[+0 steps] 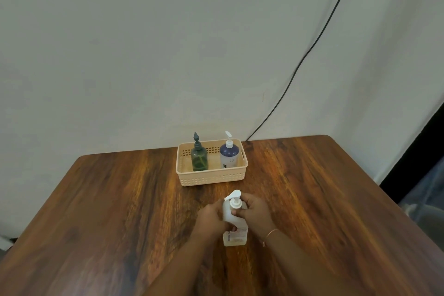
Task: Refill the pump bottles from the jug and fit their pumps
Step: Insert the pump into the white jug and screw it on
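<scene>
Gripping the clear pump bottle lower centre: left hand wraps its body, right hand pinches the white pump collar.

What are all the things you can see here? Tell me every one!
table: one, brown wood, fills the lower view
basket: one, beige, far middle of the table
green bottle: one, dark green pump, left in the basket
blue bottle: one, blue and white, white pump, right in the basket
clear bottle: one, white pump, near the basket, held
cable: one, black, on the wall
left hand: on the clear bottle's body
right hand: at its pump collar
</scene>
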